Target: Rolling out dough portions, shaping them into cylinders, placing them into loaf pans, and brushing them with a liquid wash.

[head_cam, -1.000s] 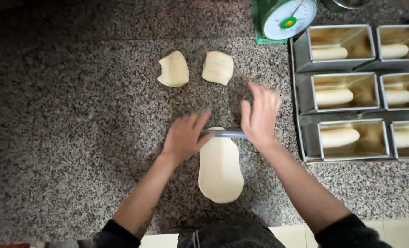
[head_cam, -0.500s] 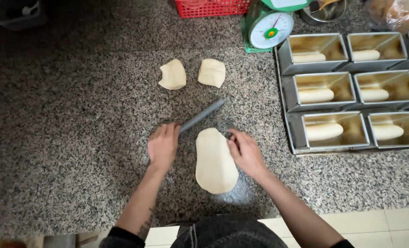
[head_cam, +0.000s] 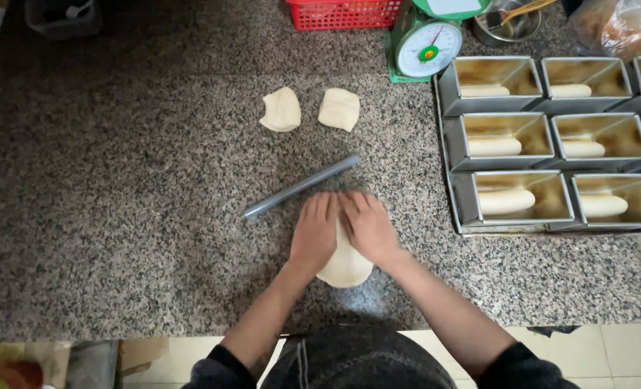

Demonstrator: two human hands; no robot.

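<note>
A flattened oval of pale dough [head_cam: 346, 270] lies on the speckled granite counter [head_cam: 119, 202] near its front edge. My left hand [head_cam: 314, 232] and my right hand [head_cam: 367, 227] rest side by side on the dough's far end, palms down, fingers together, covering most of it. A grey rolling pin [head_cam: 301, 186] lies loose on the counter just beyond my fingertips, slanting up to the right. Two small dough pieces [head_cam: 281, 109] [head_cam: 339, 109] sit further back.
Several metal loaf tins [head_cam: 511, 198] holding rolled dough stand in rows at the right. A green dial scale [head_cam: 425, 47], a red basket [head_cam: 343, 13] and a metal bowl [head_cam: 507, 25] line the back. The counter's front edge runs just below the dough.
The rolling pin left my hands and now lies slanted on the counter. Both hands moved from the dough's sides onto its far end, close together.
</note>
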